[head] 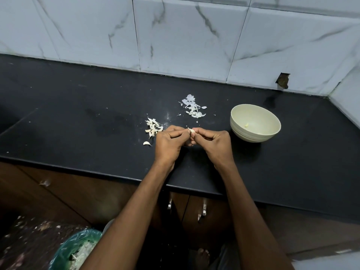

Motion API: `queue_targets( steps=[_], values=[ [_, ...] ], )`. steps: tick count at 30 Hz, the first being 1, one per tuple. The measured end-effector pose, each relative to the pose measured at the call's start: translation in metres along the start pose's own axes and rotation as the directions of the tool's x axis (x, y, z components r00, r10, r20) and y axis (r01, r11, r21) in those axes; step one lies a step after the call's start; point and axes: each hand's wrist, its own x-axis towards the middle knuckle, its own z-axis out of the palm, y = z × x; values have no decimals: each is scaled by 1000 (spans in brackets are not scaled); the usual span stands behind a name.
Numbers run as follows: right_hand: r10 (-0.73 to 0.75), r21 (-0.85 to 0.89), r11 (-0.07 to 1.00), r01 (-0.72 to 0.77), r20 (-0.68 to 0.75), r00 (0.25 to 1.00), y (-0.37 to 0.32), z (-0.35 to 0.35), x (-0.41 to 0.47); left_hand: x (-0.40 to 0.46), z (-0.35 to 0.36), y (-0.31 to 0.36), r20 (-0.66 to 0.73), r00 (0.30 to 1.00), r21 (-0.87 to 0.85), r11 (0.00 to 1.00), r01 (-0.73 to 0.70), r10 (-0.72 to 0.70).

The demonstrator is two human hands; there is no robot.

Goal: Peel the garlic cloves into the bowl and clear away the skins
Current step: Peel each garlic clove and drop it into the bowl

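Under the hands the countertop [78, 106] is black stone, smooth and faintly glossy. Beyond them the wall tiles [185, 36] are glossy white with grey marble veining. Right of the right hand [212, 142] the pale bowl [255, 131] looks matt plastic, ribbed outside. Papery dry skins [192, 107] lie just ahead.

Two hands peeling a garlic clove over a black counter.

The left hand [169, 142] and right hand [213, 142] meet fingertip to fingertip, pinching one clove [191, 130] between them above the counter [78, 117]. Unpeeled cloves [153, 127] lie just left of the hands, skins [192, 107] beyond them, and a pale bowl [255, 122] to the right holds one small peeled piece. A lined bin [78, 250] stands on the floor below.
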Motion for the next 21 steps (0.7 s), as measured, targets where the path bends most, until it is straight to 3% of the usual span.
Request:
queue_targets(
  steps=[4, 8, 16, 21],
  values=[
    [-15, -6, 1000, 15, 23, 1000, -3, 3, -3, 0, -1, 2, -29, 999, 27, 999, -25, 26],
    [-13, 95, 995, 9, 48, 999, -8, 3, -4, 1, -3, 2, -6, 1000, 18, 1000, -25, 25],
    [218, 331, 915, -233, 84, 972, -11, -3, 0, 1, -3, 3, -13, 1000, -14, 1000, 1, -1],
    [246, 341, 904, -256, 74, 967, -12, -1, 1, 2, -1, 2, -32, 999, -7, 1000, 5, -5]
  ],
)
